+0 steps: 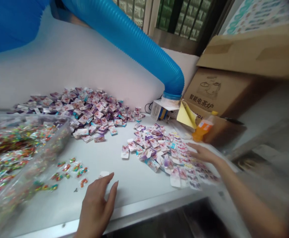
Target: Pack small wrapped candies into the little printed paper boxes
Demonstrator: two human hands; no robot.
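Note:
My left hand [97, 198] is low over the front of the white table, its thumb and forefinger apart with nothing visible between them. A small white card-like piece [104, 174] shows just beyond its fingertips; the fingers partly hide it, and contact is unclear. My right hand [202, 153] reaches in from the right, fingers stretched out over the sheets of small printed stickers [196, 167]. Beside those sheets lies a loose heap of small printed purple-and-white boxes [154, 142]. Several small clear packets of coloured pieces [79, 168] lie to the left of centre.
A clear plastic bin [62, 135] full of colourful packets stands at left. Against the wall is a large pile of printed boxes [94, 105]. A blue hose [139, 43] runs down to a small device [159, 110]. An orange drink bottle [204, 127] and cardboard cartons [214, 89] stand right.

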